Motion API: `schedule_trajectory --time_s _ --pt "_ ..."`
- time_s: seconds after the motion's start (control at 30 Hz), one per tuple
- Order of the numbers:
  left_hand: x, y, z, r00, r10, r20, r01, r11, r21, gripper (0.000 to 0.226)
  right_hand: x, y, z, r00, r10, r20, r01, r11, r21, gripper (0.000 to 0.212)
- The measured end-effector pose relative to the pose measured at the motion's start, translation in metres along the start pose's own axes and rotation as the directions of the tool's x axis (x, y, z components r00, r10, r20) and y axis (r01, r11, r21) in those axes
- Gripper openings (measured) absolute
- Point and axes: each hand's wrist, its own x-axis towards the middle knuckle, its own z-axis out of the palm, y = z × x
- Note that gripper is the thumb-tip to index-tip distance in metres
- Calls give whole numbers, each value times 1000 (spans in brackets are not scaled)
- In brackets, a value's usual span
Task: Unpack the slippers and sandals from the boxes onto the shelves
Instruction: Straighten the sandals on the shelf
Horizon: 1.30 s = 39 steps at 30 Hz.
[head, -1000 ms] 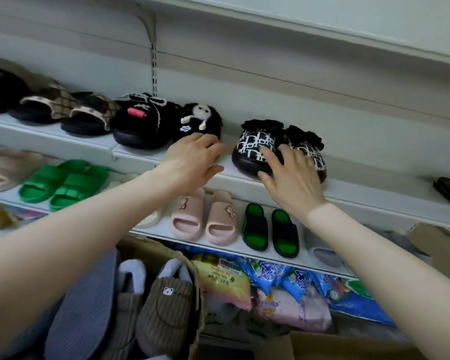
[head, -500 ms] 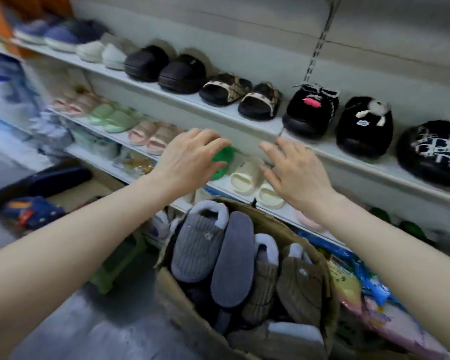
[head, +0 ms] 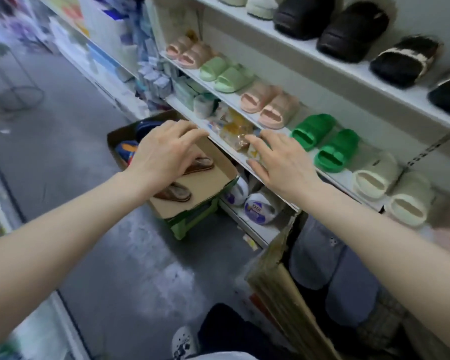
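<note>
No text I can rly read. Small dark mark on strap of my cream slide [head: 374, 166], too blurry. Blue print on white packs [head: 256, 209] under shelf, maybe letters, can't make out.

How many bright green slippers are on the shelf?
2. One bright green slipper sits on the middle shelf beside the right hand; the other is just right of it, touching. No others show.
</note>
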Motion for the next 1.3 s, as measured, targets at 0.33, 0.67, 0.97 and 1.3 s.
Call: schedule_trajectory --time_s 0.33,0.67,0.97,1.3 --pt "-28 -125 90 949 -273 159 282 959 -34 35 127 -34 146 978 -137 158 99 969 226 46" --pt "-17 -214 211 790 -436 432 502 863 -47 39 219 -36 302 908 -199 369 54 928 367 47" --pt "-30 -298 322 726 -435 533 575 808 -124 40 276 -54 414 871 -164 463 -32 921 387 43" --pt "-36 -436 442 604 -437 667 668 734 -125 57 414 -84 554 876 -43 480 -165 909 383 44"
